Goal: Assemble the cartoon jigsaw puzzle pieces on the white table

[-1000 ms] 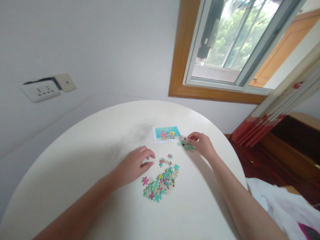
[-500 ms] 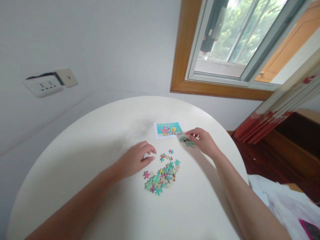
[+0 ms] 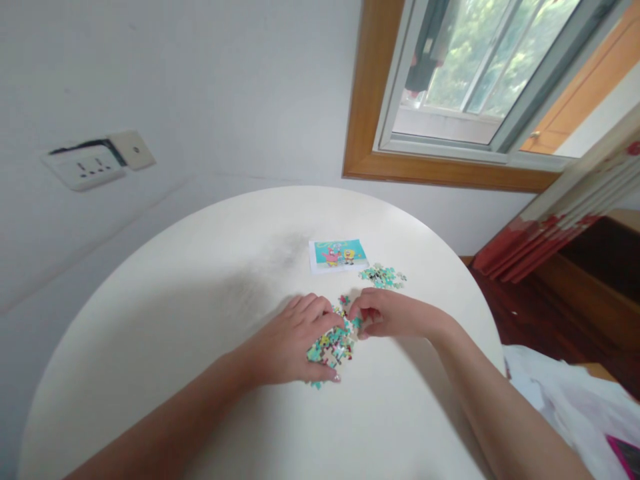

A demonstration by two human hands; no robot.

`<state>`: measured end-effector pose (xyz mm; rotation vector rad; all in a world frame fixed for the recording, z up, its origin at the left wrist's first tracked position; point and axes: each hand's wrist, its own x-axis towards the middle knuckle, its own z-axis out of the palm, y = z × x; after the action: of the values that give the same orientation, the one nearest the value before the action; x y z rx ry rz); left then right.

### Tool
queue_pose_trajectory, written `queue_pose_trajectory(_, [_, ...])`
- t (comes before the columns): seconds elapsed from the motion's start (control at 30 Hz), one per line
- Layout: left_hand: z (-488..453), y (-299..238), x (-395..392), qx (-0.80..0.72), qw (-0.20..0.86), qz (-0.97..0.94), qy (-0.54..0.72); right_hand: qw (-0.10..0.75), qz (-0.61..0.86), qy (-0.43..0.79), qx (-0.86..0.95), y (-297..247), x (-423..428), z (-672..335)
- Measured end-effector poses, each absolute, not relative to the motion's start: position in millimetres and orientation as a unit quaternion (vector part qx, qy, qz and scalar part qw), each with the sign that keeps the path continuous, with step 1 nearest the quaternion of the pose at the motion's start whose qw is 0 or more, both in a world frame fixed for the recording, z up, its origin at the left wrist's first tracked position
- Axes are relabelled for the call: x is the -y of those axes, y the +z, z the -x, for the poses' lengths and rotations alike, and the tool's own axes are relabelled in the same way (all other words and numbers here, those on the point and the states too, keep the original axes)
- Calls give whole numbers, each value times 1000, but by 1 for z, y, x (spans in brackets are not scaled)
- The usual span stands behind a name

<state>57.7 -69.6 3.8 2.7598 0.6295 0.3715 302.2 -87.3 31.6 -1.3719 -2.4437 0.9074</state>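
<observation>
A heap of small teal, yellow and beige jigsaw puzzle pieces [image 3: 330, 353] lies on the white table. My left hand [image 3: 295, 340] rests against its left side, thumb and fingers spread around the pieces and covering part of them. At the heap's upper right edge, my right hand [image 3: 385, 315] has its thumb and index finger bent about a teal puzzle piece [image 3: 357, 323]. A pink puzzle piece [image 3: 344, 300] lies just above. Farther back is a picture card [image 3: 340, 256] with cartoon figures, beside a smaller group of puzzle pieces [image 3: 383, 275].
The round white table [image 3: 165, 300] stands by a wall with a socket [image 3: 90, 167]. A wood-framed window [image 3: 370, 170] is at the back right, with a red and white curtain [image 3: 520, 243]. White plastic-like material [image 3: 545, 393] lies off the table's right side.
My right hand has come from the smaller group toward me, to the heap's edge. My left hand has moved right onto the heap and spread around it.
</observation>
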Motion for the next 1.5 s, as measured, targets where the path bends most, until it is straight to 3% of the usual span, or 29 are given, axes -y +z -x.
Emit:
queue_pose_trajectory(0.53, [-45,-7,38,-267,93,-945,162,220,464,198,835,3,70,-298])
queue_pose_trajectory(0.93, [-43,-8,36,-276,121,-925,230,149,433,200,866,22,79,-300])
queue_pose_trajectory(1.23, [-43,-10,36,-274,136,-923,232,159,389,160,893,19,74,-298])
queue_pose_trajectory(1.5, [-43,-7,37,-274,138,-923,232,229,419,184,859,16,72,-298])
